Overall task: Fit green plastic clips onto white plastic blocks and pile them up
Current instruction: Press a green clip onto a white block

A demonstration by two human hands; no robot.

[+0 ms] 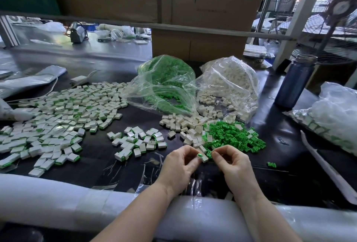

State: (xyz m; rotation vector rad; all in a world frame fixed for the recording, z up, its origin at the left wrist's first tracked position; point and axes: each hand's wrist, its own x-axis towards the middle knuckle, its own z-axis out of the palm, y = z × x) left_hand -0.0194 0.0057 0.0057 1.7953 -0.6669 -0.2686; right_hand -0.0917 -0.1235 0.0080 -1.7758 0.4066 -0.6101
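My left hand (180, 166) pinches a white block with a green clip (201, 156) at its near end, low over the dark table. My right hand (231, 161) hovers just right of it with curled fingers; whether it holds anything I cannot tell. Loose green clips (234, 136) lie in a heap right behind my hands. Bare white blocks (185, 124) sit beside them to the left. A small pile of fitted blocks (138, 141) lies left of my hands. A far larger spread of fitted blocks (58, 118) covers the table's left side.
A clear bag of green clips (166, 83) and a clear bag of white blocks (229, 85) lie open behind the heaps. A blue bottle (295, 83) stands at the right, more bagged parts (332, 114) beyond it. Cardboard boxes (197, 45) block the back. A padded white rail (58, 201) runs along the near edge.
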